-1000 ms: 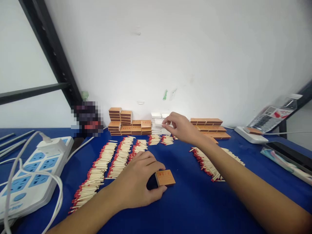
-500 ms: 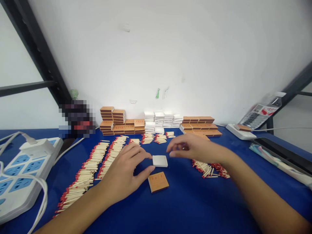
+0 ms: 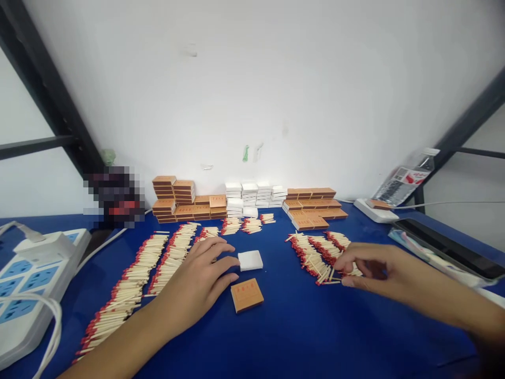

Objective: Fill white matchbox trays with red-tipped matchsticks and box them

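The left hand (image 3: 205, 268) rests palm down on the blue table (image 3: 276, 337), its fingers open and parted, the tips just beside the left edge of a small white tray (image 3: 251, 260). Nearer the person, a brown matchbox (image 3: 247, 295) with red print lies flat, close to that tray and to the left thumb. The right hand (image 3: 343, 275) is at the near end of the loose matchsticks (image 3: 310, 255) on the right, thumb and forefinger bent toward each other; whether they grip any sticks cannot be told from this view. Longer rows of red-tipped matches (image 3: 118, 297) lie on the left, partly behind the left arm. Along the wall stand stacked white trays (image 3: 249, 195), between brown boxes on the left (image 3: 183, 200) and brown boxes on the right (image 3: 311, 205).
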A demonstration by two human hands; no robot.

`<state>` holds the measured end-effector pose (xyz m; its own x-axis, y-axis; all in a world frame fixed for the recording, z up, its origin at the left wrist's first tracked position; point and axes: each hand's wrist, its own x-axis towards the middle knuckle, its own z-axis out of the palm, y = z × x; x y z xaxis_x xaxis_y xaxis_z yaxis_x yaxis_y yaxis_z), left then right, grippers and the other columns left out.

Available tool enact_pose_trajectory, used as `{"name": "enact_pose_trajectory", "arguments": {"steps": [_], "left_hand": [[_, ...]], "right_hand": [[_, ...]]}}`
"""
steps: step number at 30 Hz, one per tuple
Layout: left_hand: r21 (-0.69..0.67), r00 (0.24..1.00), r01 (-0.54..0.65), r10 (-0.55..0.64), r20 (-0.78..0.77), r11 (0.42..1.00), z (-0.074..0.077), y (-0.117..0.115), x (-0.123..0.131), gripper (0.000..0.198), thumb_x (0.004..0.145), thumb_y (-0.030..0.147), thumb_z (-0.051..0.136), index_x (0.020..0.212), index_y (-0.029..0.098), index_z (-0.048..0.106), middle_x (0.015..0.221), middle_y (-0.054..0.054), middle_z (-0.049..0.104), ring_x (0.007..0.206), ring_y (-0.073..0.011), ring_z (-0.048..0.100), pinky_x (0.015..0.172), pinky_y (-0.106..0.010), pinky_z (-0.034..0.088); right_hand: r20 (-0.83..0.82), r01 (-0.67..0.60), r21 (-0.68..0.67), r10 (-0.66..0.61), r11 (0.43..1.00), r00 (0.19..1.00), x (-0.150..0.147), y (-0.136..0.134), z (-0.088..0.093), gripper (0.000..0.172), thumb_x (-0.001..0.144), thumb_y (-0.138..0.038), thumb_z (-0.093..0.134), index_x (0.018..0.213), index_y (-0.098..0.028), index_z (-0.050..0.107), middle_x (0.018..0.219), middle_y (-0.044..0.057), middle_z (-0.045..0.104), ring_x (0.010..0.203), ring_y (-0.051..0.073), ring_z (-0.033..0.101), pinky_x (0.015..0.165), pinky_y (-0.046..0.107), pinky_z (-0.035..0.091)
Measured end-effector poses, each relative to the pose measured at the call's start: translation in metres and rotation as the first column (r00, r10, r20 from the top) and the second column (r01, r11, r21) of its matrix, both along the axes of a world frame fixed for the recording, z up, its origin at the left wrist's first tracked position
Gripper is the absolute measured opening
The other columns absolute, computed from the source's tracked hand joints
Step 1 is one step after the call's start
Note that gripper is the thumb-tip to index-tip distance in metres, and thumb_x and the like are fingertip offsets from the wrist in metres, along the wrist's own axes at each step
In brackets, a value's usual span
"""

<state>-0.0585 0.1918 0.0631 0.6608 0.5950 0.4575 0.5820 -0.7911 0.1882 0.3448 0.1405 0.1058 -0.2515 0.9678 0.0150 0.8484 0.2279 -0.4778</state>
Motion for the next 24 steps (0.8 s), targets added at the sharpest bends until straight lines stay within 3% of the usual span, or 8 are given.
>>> {"name": "enact_pose_trajectory", "arguments": {"steps": [5, 9, 12, 15, 18, 24], "left_hand": [[-0.010, 1.000, -0.011, 0.012, 0.017, 1.000, -0.001, 0.000, 0.005, 0.015, 0.105, 0.035, 0.062, 0.113, 0.026, 0.071, 0.131, -0.006, 0.070, 0.133, -0.0295, 0.056, 0.114, -0.056, 0.047], [-0.014, 1.000, -0.018, 0.019, 0.023, 1.000, -0.001, 0.001, 0.011, 0.025, 0.103, 0.042, 0.065, 0.122, 0.026, 0.070, 0.132, -0.006, 0.070, 0.131, -0.0296, 0.057, 0.114, -0.055, 0.047], [-0.028, 1.000, -0.008, 0.009, 0.022, 1.000, -0.001, 0.002, 0.014, 0.020, 0.103, 0.040, 0.066, 0.115, 0.026, 0.072, 0.128, -0.007, 0.071, 0.130, -0.0296, 0.058, 0.111, -0.053, 0.048], [-0.062, 0.999, 0.009, -0.007, 0.035, 0.998, 0.001, 0.002, 0.015, 0.014, 0.101, 0.036, 0.068, 0.098, 0.024, 0.071, 0.113, -0.005, 0.074, 0.124, -0.0288, 0.059, 0.107, -0.050, 0.049], [-0.109, 0.999, 0.020, -0.015, 0.044, 0.994, 0.003, 0.001, 0.016, 0.016, 0.099, 0.035, 0.070, 0.090, 0.022, 0.067, 0.100, -0.004, 0.073, 0.116, -0.0276, 0.061, 0.101, -0.047, 0.049], [-0.143, 0.997, 0.025, -0.015, 0.071, 0.989, 0.008, -0.004, 0.019, 0.030, 0.092, 0.041, 0.079, 0.085, 0.021, 0.059, 0.094, -0.002, 0.069, 0.097, -0.0233, 0.060, 0.089, -0.041, 0.048]], "right_hand": [[-0.030, 0.034, 0.025, -0.033, 0.999, 0.999, -0.004, -0.016, -0.027, 0.032, 0.097, -0.058, 0.065, 0.107, -0.031, 0.080, 0.087, 0.003, 0.069, 0.071, 0.018, 0.058, 0.064, 0.031, 0.045], [-0.080, 0.069, 0.044, -0.066, 0.997, 0.995, -0.012, -0.015, -0.038, 0.035, 0.100, -0.058, 0.060, 0.096, -0.027, 0.077, 0.082, 0.002, 0.064, 0.070, 0.017, 0.053, 0.065, 0.031, 0.043], [-0.109, 0.086, 0.058, -0.079, 0.995, 0.991, -0.014, -0.015, -0.042, 0.037, 0.101, -0.059, 0.059, 0.093, -0.026, 0.074, 0.081, 0.002, 0.064, 0.070, 0.017, 0.052, 0.065, 0.031, 0.043], [-0.126, 0.121, 0.095, -0.108, 0.988, 0.986, -0.011, -0.018, -0.043, 0.037, 0.097, -0.061, 0.063, 0.101, -0.027, 0.075, 0.080, 0.002, 0.064, 0.070, 0.018, 0.053, 0.065, 0.031, 0.045], [-0.107, 0.130, 0.111, -0.118, 0.985, 0.987, -0.005, -0.021, -0.042, 0.036, 0.096, -0.061, 0.065, 0.104, -0.027, 0.074, 0.085, 0.003, 0.066, 0.071, 0.019, 0.056, 0.067, 0.033, 0.047], [-0.059, 0.100, 0.084, -0.096, 0.991, 0.994, -0.007, -0.024, -0.042, 0.033, 0.104, -0.051, 0.053, 0.089, -0.025, 0.068, 0.085, 0.004, 0.068, 0.072, 0.020, 0.056, 0.065, 0.033, 0.045]]}}
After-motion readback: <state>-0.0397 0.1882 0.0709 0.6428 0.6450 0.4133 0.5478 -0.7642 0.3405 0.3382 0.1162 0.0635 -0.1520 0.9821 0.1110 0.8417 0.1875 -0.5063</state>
